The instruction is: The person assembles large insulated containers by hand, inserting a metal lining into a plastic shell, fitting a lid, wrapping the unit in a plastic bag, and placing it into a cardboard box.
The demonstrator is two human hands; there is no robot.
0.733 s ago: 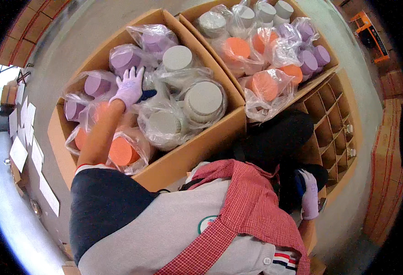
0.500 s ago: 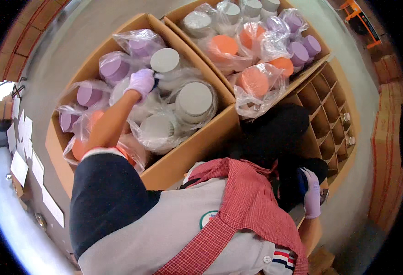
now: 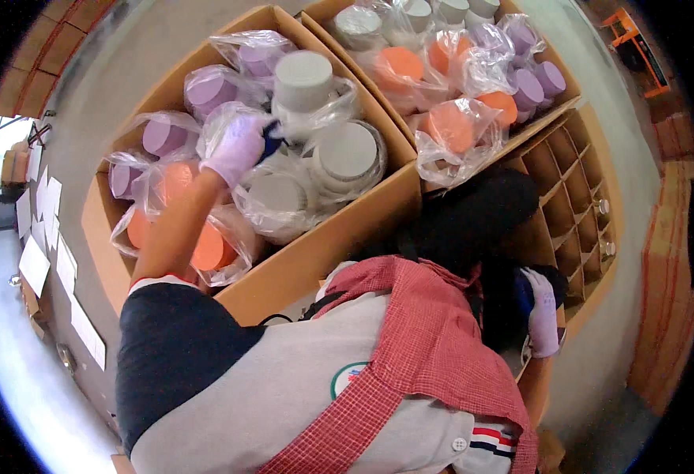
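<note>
A warehouse or packing area: stacked cartons (image 3: pixel 664 292), concrete-like floor (image 3: pixel 122 91), open boxes (image 3: pixel 355 227) of bagged goods (image 3: pixel 348 154).

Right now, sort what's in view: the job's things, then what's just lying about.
In the job, it seems:
clear bags, by the left hand
grey cylinders
purple cylinders
orange cylinders
left box
divided box, probably

Lying about, apparently:
papers, far left
stacked cartons, far right

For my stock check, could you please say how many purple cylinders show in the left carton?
4, lining the far-left side of the left carton: farthest cylinder, second cylinder, third cylinder, nearest cylinder. More may hide underneath.
</note>
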